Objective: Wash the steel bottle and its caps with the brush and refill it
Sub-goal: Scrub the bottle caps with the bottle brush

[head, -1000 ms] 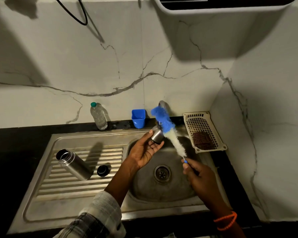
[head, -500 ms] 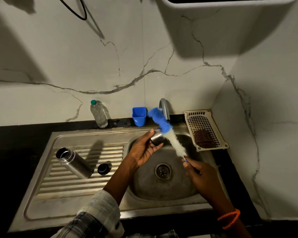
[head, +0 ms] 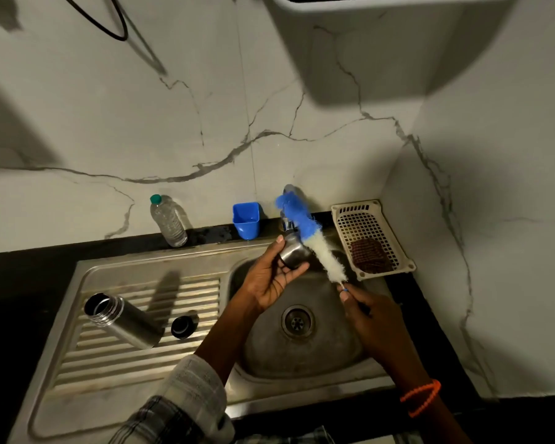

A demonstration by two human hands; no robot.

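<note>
Head view: our left hand (head: pixel 271 280) cups the steel cap (head: pixel 293 254) at frame centre, over the basin of the sink (head: pixel 161 264), fingers curled round its wall. Right hand (head: pixel 370 310) pinches the brush (head: pixel 311 238) by its thin handle end, lower right of centre; the bristles lie against the cap.

Cap looks light, rigid and probably slick if wet, so hold round the wall, not the rim. Brush is soft and floppy; gripping nearer the bristles would give more control.

Bottle (head: pixel 124 320) lies open on the drainboard at lower left, the black cap (head: pixel 182 326) just beside it. Bottle is smooth and could roll, so take it mid-body.
</note>
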